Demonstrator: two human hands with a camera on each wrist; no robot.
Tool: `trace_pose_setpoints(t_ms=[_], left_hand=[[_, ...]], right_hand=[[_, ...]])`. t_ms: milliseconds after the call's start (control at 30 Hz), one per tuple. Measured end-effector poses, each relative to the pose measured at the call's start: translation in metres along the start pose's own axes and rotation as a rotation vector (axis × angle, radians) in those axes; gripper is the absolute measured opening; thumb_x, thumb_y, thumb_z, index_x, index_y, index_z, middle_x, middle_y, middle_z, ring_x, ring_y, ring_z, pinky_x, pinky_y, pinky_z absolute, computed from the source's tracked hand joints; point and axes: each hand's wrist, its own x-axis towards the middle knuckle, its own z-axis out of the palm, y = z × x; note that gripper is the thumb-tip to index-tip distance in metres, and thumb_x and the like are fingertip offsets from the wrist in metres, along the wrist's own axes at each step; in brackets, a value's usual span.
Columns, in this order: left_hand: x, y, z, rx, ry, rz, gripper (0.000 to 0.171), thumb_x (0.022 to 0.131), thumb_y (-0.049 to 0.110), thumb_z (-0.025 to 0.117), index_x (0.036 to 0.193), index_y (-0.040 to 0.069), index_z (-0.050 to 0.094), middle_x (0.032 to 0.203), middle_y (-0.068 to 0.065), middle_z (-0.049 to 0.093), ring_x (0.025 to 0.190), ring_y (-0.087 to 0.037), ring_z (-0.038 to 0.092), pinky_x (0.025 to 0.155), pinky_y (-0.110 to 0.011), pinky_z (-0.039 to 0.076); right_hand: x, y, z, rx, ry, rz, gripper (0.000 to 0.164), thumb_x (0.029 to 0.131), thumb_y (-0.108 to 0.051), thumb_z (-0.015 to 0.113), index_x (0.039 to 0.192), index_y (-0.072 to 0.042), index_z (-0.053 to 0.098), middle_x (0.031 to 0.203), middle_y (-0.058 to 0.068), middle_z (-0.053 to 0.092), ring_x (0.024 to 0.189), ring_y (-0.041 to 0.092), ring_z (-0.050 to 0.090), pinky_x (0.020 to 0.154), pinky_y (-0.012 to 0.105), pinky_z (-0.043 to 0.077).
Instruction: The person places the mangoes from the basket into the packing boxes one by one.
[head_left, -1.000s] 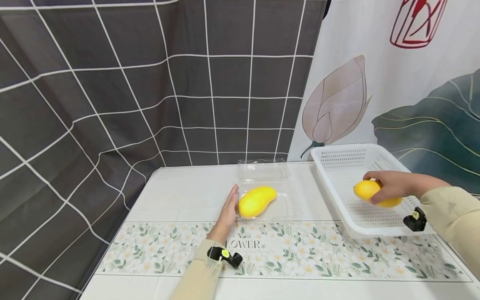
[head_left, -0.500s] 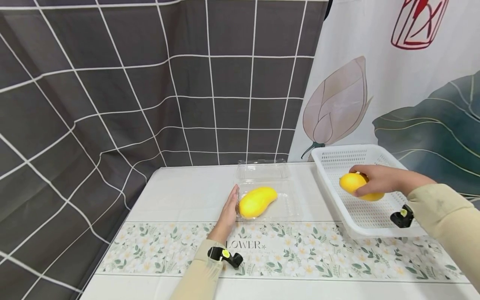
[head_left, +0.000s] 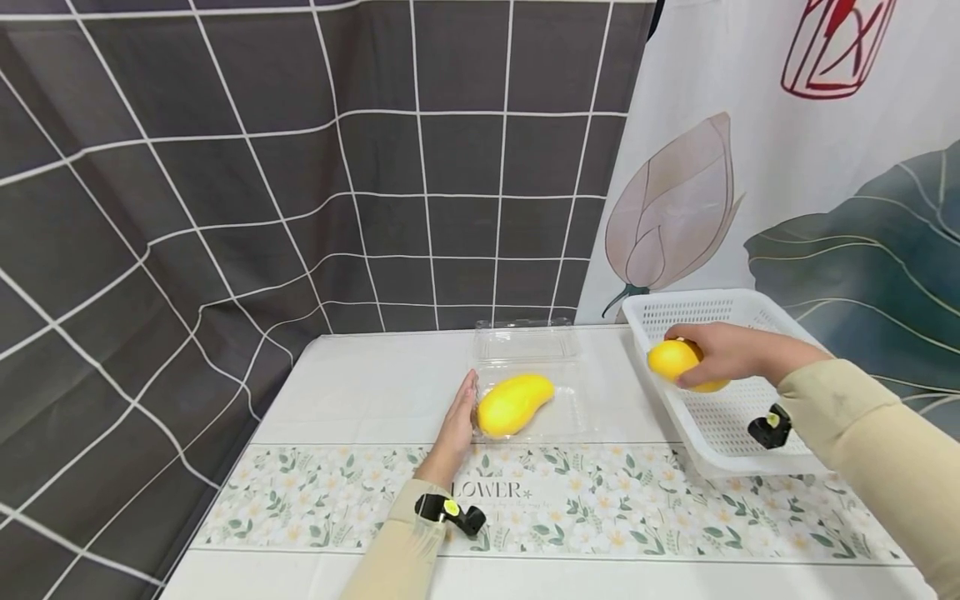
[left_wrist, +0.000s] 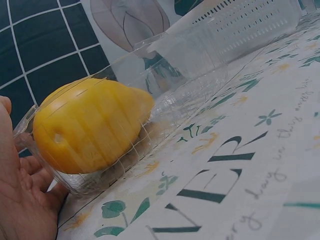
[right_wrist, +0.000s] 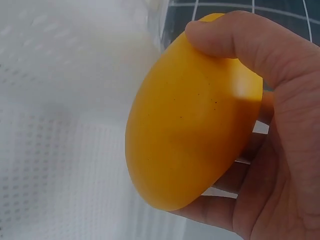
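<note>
My right hand [head_left: 726,350] grips a smooth yellow mango [head_left: 670,359] at the left rim of the white basket [head_left: 716,465]. In the right wrist view the thumb presses across the top of this mango [right_wrist: 185,120], and the fingers wrap behind it. A second yellow mango [head_left: 515,405] lies at the left end of a clear plastic clamshell box [head_left: 576,410] whose lid is folded back. My left hand [head_left: 454,427] rests upright against the box's left side, fingers straight. Through the clear wall, the left wrist view shows the boxed mango [left_wrist: 92,127] close to that palm.
A white tablecloth [head_left: 375,392] with a floral band [head_left: 337,500] covers the table. Behind it hang a dark grid-patterned curtain [head_left: 457,150] and a white curtain with plant prints [head_left: 675,200]. The perforated basket stands at the right, near the back.
My right hand has carried its mango leftward and slightly up, from the middle of the basket to its left rim. The left hand, box and boxed mango have stayed in place.
</note>
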Motion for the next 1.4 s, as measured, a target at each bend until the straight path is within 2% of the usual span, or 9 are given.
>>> trace_pose_setpoints(t_ms=[467, 800, 1167, 1400], left_hand=[[0.001, -0.001, 0.0, 0.007, 0.003, -0.009, 0.061, 0.109, 0.048, 0.019, 0.164, 0.021, 0.017, 0.169, 0.0, 0.016, 0.156, -0.025, 0.011, 0.126, -0.05, 0.009], [0.0, -0.001, 0.0, -0.012, 0.006, 0.002, 0.06, 0.11, 0.046, 0.021, 0.164, 0.019, 0.018, 0.169, -0.001, 0.016, 0.156, -0.026, 0.01, 0.126, -0.051, 0.008], [-0.001, 0.002, 0.001, 0.021, 0.017, -0.015, 0.06, 0.11, 0.047, 0.02, 0.164, 0.023, 0.018, 0.169, 0.001, 0.018, 0.156, -0.025, 0.012, 0.126, -0.05, 0.01], [0.001, -0.001, 0.001, 0.012, 0.02, -0.014, 0.059, 0.11, 0.047, 0.021, 0.163, 0.023, 0.019, 0.169, 0.002, 0.017, 0.156, -0.024, 0.011, 0.126, -0.05, 0.009]], right_hand=[[0.026, -0.045, -0.001, -0.059, 0.015, -0.097, 0.056, 0.077, -0.028, 0.083, 0.124, -0.007, 0.061, 0.1, 0.0, 0.064, 0.086, 0.02, 0.055, 0.079, 0.041, 0.05], [0.045, -0.068, 0.001, -0.104, 0.001, -0.172, 0.054, 0.077, -0.025, 0.082, 0.123, -0.007, 0.061, 0.1, 0.001, 0.065, 0.085, 0.021, 0.057, 0.08, 0.042, 0.052], [0.061, -0.083, 0.016, -0.125, -0.044, -0.22, 0.051, 0.077, -0.024, 0.082, 0.122, -0.011, 0.062, 0.101, -0.003, 0.064, 0.087, 0.019, 0.056, 0.081, 0.039, 0.051], [0.071, -0.094, 0.032, -0.158, -0.05, -0.29, 0.048, 0.075, -0.021, 0.082, 0.119, -0.014, 0.063, 0.098, -0.004, 0.064, 0.085, 0.017, 0.056, 0.081, 0.037, 0.051]])
